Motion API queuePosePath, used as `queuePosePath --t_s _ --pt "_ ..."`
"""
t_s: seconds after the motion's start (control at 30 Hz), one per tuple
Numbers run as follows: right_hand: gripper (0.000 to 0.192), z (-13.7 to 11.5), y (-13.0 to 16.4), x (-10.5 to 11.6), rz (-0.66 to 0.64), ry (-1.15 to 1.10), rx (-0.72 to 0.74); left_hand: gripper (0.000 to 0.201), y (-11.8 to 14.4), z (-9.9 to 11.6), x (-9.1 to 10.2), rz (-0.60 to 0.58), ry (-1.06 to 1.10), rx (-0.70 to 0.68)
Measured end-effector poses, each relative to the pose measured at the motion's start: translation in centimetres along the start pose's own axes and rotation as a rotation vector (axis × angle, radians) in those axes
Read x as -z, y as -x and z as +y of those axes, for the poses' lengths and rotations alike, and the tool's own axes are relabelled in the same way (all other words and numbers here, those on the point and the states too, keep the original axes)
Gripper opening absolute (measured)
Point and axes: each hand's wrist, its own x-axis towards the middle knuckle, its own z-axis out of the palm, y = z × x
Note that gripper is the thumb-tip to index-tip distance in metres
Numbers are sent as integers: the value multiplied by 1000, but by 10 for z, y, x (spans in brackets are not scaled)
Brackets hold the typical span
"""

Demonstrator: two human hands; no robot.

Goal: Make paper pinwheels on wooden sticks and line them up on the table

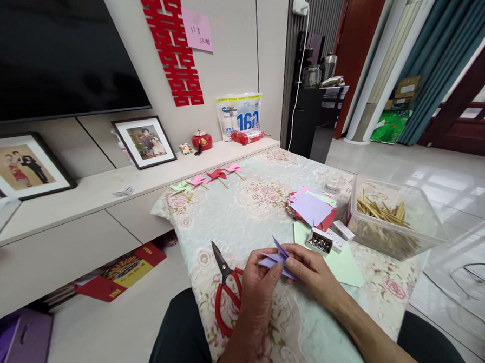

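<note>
Purple paper piece (277, 259), seemingly one, both hands pinching.

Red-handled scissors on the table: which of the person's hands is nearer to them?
Left. The left hand sits just beside the scissors; the right hand is farther off, across the purple paper.

On the tabletop (252, 213), the scissors (226, 290) lie left of the left hand (258, 281) and right hand (312, 272), which hold folded paper (277, 257) between them. Behind them sits a paper stack (311, 206); a box of sticks (391, 220) stands right of it. Pinwheels (210, 178) line the far edge.
</note>
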Motion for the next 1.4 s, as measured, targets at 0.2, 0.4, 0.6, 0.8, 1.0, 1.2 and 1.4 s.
queuePosePath --t_s 0.2,0.4,0.6,0.8,1.0,1.2,1.4 --pt "48 -2 -2 2 -31 -78 -38 34 2 4 0 49 -17 -7" --pt "46 2 -4 3 -24 -248 -59 26 6 6 1 26 -71 -39" --pt "44 -3 -4 3 -11 -442 -104 29 8 9 -2 -44 -72 -12" --pt "48 0 -4 4 5 -425 -115 38 10 15 -6 -84 -82 64" --pt "52 -5 -4 7 -28 -370 -146 32 11 15 -5 -72 7 109" --pt "49 -10 -3 7 -15 -467 -156 35 12 20 -7 -83 144 201" --pt "46 -6 -5 7 -21 -569 -184 37 13 24 -8 -107 187 226"
